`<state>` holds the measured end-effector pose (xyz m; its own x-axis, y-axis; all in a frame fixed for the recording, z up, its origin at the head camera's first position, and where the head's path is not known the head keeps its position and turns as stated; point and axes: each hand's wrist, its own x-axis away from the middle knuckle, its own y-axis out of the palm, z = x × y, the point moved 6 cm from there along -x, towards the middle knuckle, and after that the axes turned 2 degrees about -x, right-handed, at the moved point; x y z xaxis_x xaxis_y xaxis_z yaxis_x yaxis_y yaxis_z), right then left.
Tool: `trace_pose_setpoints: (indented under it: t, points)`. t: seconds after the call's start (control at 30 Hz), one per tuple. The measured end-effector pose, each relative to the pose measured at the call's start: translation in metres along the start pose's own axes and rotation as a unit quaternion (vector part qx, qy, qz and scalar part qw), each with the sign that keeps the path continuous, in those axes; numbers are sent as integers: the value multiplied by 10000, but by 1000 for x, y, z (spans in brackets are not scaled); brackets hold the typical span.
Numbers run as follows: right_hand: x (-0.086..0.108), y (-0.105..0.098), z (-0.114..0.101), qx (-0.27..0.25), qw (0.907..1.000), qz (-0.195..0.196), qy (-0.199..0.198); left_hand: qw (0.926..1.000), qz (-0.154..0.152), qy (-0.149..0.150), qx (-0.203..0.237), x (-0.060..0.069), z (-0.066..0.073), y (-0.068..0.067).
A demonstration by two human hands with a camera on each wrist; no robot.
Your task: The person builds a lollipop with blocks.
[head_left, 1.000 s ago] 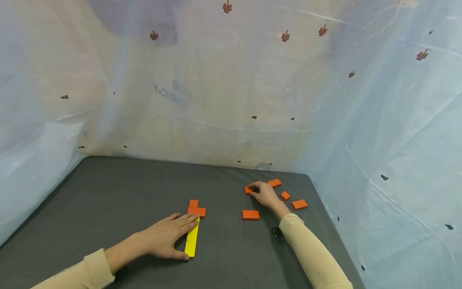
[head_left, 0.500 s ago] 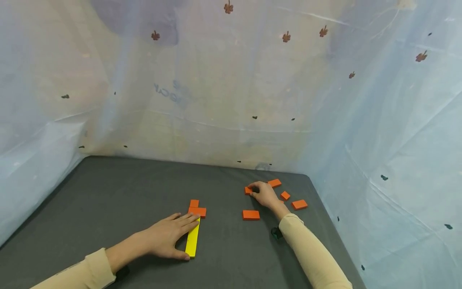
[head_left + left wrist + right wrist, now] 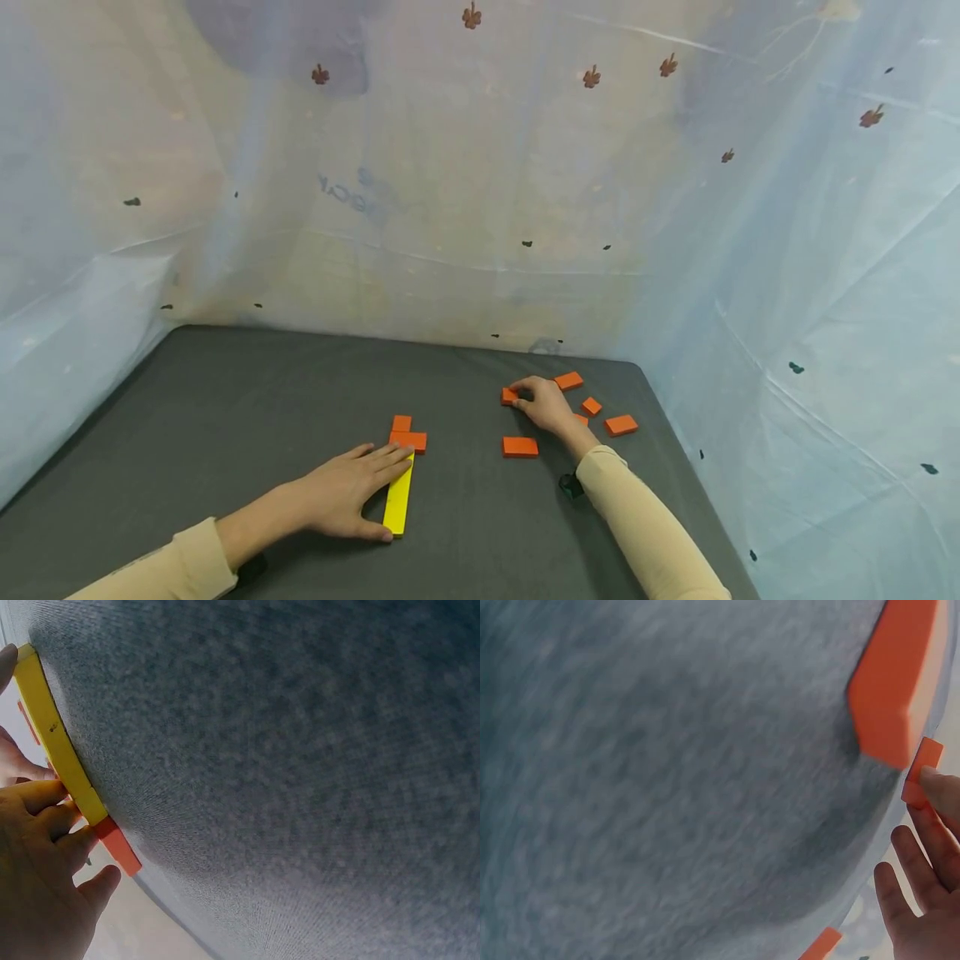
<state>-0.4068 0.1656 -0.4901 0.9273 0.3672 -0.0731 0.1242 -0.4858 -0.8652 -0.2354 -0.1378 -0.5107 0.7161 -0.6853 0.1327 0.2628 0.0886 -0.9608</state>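
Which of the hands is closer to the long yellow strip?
Left: the left hand touches the yellow strip, while the right hand is farther off, out to the right, pinching an orange block.

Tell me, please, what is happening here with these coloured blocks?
A person's left hand rests against a yellow strip on the grey surface; two orange blocks lie at the strip's far end. The right hand pinches another orange block. More orange blocks lie apart around that hand.

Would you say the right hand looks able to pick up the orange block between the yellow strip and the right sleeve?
Probably not yet: the right hand pinches another orange block, though nothing covers the nearer block.
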Motion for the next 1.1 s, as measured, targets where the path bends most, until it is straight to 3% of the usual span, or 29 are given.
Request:
trace_pose_setpoints:
  t: [0.3,0.7,1.1]
  points:
    - [0,1,-37,-267,9981,94,-553,9995,250,182,-50,2,4,-5]
    - [-2,19,-86,-517,9942,-53,-945,10000,86,-5,-26,0,3,-2]
    - [0,47,-114,-421,9900,-258,-1323,9999,110,15,4,1,4,-4]
